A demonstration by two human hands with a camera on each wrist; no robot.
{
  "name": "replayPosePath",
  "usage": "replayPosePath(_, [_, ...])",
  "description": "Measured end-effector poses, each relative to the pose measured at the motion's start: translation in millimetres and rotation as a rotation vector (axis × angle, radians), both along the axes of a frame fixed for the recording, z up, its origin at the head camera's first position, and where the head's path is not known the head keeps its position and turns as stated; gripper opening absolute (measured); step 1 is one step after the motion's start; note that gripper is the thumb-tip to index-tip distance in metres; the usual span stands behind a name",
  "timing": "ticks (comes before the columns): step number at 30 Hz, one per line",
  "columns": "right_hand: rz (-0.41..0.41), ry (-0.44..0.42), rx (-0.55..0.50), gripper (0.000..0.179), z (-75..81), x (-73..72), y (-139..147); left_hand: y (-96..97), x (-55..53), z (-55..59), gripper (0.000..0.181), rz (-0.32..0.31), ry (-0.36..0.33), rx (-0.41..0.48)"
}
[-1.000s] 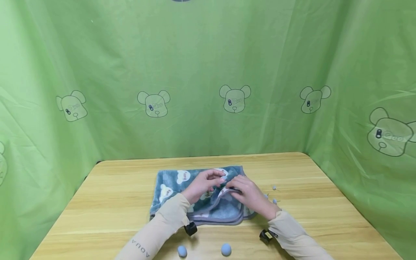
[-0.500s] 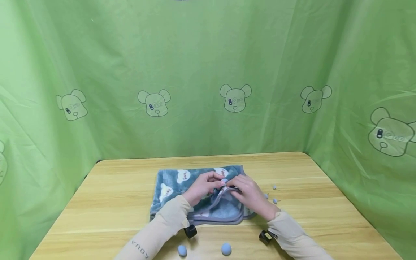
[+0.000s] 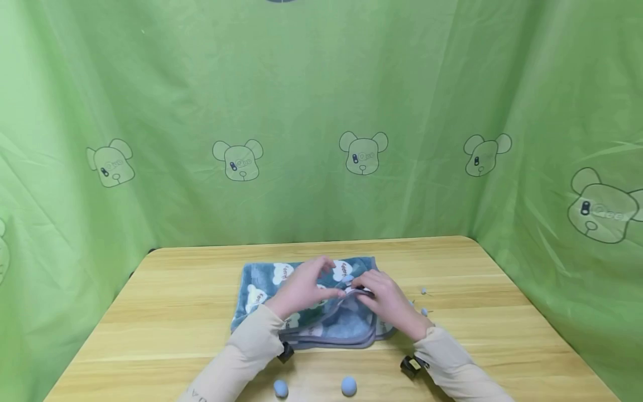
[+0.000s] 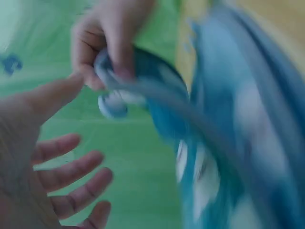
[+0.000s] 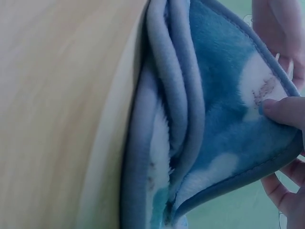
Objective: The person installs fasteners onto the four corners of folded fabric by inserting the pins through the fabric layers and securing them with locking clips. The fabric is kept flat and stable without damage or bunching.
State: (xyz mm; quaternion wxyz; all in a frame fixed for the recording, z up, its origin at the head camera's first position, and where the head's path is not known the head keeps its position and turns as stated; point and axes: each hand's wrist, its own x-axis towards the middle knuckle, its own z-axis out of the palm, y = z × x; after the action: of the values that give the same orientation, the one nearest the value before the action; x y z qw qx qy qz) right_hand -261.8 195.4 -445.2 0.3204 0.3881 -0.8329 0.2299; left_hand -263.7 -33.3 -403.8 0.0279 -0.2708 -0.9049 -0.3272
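A teal fleece blanket [image 3: 351, 326] with white printed patches and a grey-blue edging lies folded on the table. My right hand [image 3: 387, 298] pinches a raised corner of it between thumb and fingers; in the right wrist view the thumb [image 5: 283, 110] presses on the fleece. A small light-blue rounded piece [image 4: 113, 105] is at that corner, just below the right fingertips in the left wrist view. My left hand [image 3: 300, 287] is beside it with fingers spread and nothing held, its thumb tip close to the right fingers. How the blue piece is attached cannot be seen.
Two light-blue rounded caps, one [image 3: 281, 388] on the left and one [image 3: 349, 386] on the right, lie near the front of the wooden table [image 3: 166, 312]. Several small blue-headed pins [image 3: 425, 311] lie right of the blanket. A green curtain [image 3: 301, 206] surrounds the table.
My left hand held the blue piece at the corner half a second ago; it has let go, drawn a little leftward and spread its fingers. My right hand keeps its grip.
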Motion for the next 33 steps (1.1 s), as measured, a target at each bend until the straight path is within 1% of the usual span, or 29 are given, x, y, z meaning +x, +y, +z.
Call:
replayPosePath(2, [-0.013, -0.015, -0.004, 0.022, -0.1, 0.5, 0, -1.1, 6.1, -0.4, 0.062, 0.026, 0.188, -0.222])
replayPosePath(3, [-0.019, -0.021, -0.006, 0.022, -0.2, 0.5, 0, -0.6, 8.9, -2.0, 0.063, 0.034, 0.273, -0.314])
replayPosePath(4, [-0.021, -0.023, -0.007, 0.023, -0.1, 0.2, 0, 0.4, 11.7, -3.3, 0.062, 0.037, 0.339, -0.38])
replayPosePath(5, [-0.025, -0.023, -0.008, 0.023, -0.2, -0.1, 0, 1.9, 14.3, -5.6, 0.062, 0.034, 0.387, -0.421])
replayPosePath(6, [-0.026, -0.021, -0.01, 0.024, -0.4, -0.4, 0, 4.1, 16.6, -8.4, 0.06, 0.028, 0.428, -0.441])
replayPosePath(8, [-0.027, -0.016, -0.01, 0.025, -0.8, -1.0, 1, 9.0, 19.6, -16.1, 0.052, 0.014, 0.509, -0.443])
replayPosePath(9, [-0.027, -0.014, -0.009, 0.025, -1.0, -1.3, 1, 11.6, 20.9, -19.5, 0.047, 0.01, 0.551, -0.427])
replayPosePath(12, [-0.024, -0.017, -0.007, 0.025, -1.4, -1.9, 1, 18.1, 22.2, -31.9, 0.031, 0.017, 0.696, -0.354])
replayPosePath(14, [-0.021, -0.027, -0.006, 0.024, -1.4, -1.7, 1, 21.2, 22.2, -38.0, 0.025, 0.024, 0.776, -0.297])
replayPosePath(16, [-0.016, -0.038, -0.006, 0.024, -1.3, -1.2, 0, 23.1, 22.0, -42.2, 0.022, 0.026, 0.831, -0.257])
replayPosePath(18, [-0.013, -0.044, -0.004, 0.024, -1.0, -0.7, 0, 24.3, 21.8, -43.6, 0.021, 0.019, 0.849, -0.236])
replayPosePath(20, [-0.012, -0.048, -0.002, 0.023, -1.0, -0.2, 0, 24.7, 22.0, -42.8, 0.019, 0.007, 0.834, -0.235])
replayPosePath(22, [-0.009, -0.048, 0.003, 0.023, -0.7, -0.2, 0, 24.5, 22.1, -39.8, 0.016, -0.01, 0.79, -0.248])
replayPosePath(23, [-0.007, -0.049, 0.005, 0.023, -0.5, -0.2, 0, 24.4, 22.1, -37.7, 0.015, -0.019, 0.759, -0.256])
replayPosePath(25, [0.0, -0.052, 0.01, 0.022, 0.3, -0.3, 0, 24.1, 21.9, -32.2, 0.013, -0.041, 0.669, -0.262])
replayPosePath(26, [0.005, -0.055, 0.011, 0.022, 1.0, -0.3, 1, 23.9, 21.3, -29.3, 0.012, -0.055, 0.61, -0.257])
replayPosePath(28, [0.013, -0.064, 0.007, 0.021, 2.7, -0.2, 1, 23.5, 18.9, -23.0, 0.012, -0.085, 0.452, -0.212])
replayPosePath(31, [0.016, -0.078, -0.014, 0.023, 6.3, -0.3, 3, 21.5, 12.0, -13.0, 0.014, -0.113, 0.185, -0.096])
replayPosePath(32, [0.015, -0.083, -0.028, 0.026, 7.6, -0.3, 3, 20.3, 8.6, -10.1, 0.015, -0.116, 0.103, -0.048])
replayPosePath(33, [0.009, -0.086, -0.043, 0.029, 8.9, -0.3, 4, 18.7, 4.2, -8.2, 0.015, -0.116, 0.035, -0.003])
